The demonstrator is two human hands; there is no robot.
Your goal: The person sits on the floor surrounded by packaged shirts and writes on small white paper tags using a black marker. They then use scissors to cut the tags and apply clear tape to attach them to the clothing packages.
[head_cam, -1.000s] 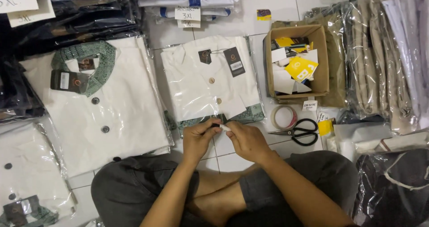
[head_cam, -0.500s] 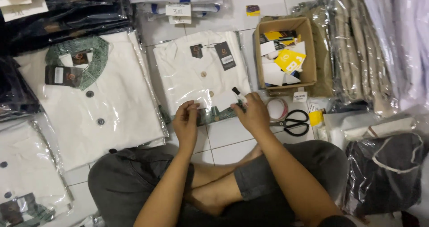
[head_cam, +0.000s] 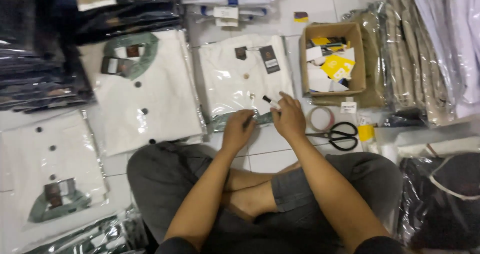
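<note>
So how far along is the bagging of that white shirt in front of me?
Done, by the look of it: the folded white shirt lies inside its clear bag, tags at the collar. In hand: the left hand presses the bag's bottom edge while the right hand holds a small dark-tipped strip just above it. Left: that edge isn't visibly closed yet. Tape roll and scissors lie untouched.

The white cloth shirt (head_cam: 240, 84) in front of the person lies in a clear plastic bag, glossy and creased with glare. To its right stands a matt brown cardboard box (head_cam: 305, 59) holding paper tags. Below the box lie black-handled scissors (head_cam: 336, 133) with dull metal blades, beside a roll of shiny clear tape (head_cam: 320, 119). The floor (head_cam: 260, 149) under the shirt is smooth pale tile.
</note>
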